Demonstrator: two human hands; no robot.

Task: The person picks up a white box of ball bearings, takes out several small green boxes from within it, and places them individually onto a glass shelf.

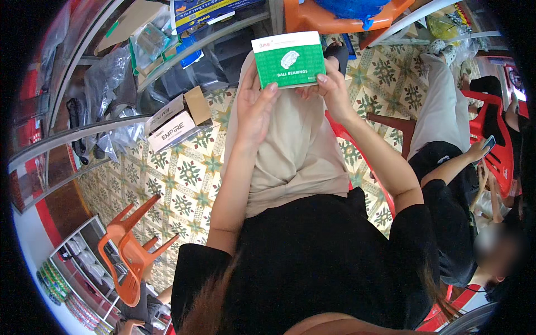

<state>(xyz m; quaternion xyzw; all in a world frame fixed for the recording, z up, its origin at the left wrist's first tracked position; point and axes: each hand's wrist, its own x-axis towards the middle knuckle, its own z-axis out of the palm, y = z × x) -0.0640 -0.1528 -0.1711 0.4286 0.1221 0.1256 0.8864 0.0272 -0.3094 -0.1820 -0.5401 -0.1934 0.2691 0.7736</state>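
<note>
A green and white cardboard box (pixel 289 60), printed as holding ball bearings, is held up over my knees. My left hand (pixel 256 104) grips its lower left corner, the thumb along the bottom edge. On the other side, my right hand (pixel 333 86) holds the lower right corner with the thumb on the front face. The box looks closed on the faces I see; its back and the fingers behind it are partly hidden. Below it are my beige trousers (pixel 289 146).
On the left, a glass display case (pixel 83 134) holds plastic-wrapped goods, with an opened carton (pixel 176 125) beside it. An orange chair (pixel 130 251) stands lower left. Ahead, another orange chair (pixel 347 21) bears a blue bag (pixel 351 6). A seated person (pixel 448 167) holds a phone (pixel 488 144) at right.
</note>
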